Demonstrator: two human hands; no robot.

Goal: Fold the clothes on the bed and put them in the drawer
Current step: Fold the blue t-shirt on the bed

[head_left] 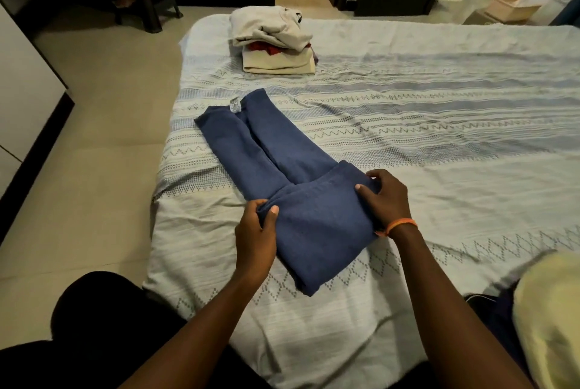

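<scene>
- The bed (pixel 439 125), under a pale patterned cover, fills the middle and right of the frame, with tiled floor along its left side.
- The blue garment (pixel 282 181) lies on the bed at centre frame, near the left edge of the mattress. Its long axis runs diagonally from upper left to lower right; the end with the white label points to the upper left, and the near end is doubled over into a thick fold.
- A stack of folded clothes (pixel 276 43) sits on the bed at the upper centre, well apart from the blue garment; beige pieces with something red between them.
- A pale yellow cloth (pixel 549 310) shows at the lower right edge; what it is I cannot tell.
- The left hand (pixel 255 231) pinches the left corner of the fold, thumb on top and fingers curled round the cloth.
- The right hand (pixel 387 197) grips the right corner of the same fold, fingers curled over its edge; an orange wristband (pixel 401 225) circles that wrist.
- The step in hand looks like bringing the doubled end up toward the label. Both corners should travel level and together, so the fold edge stays square across the long axis, and the side edges should line up before the cloth is pressed flat.
</scene>
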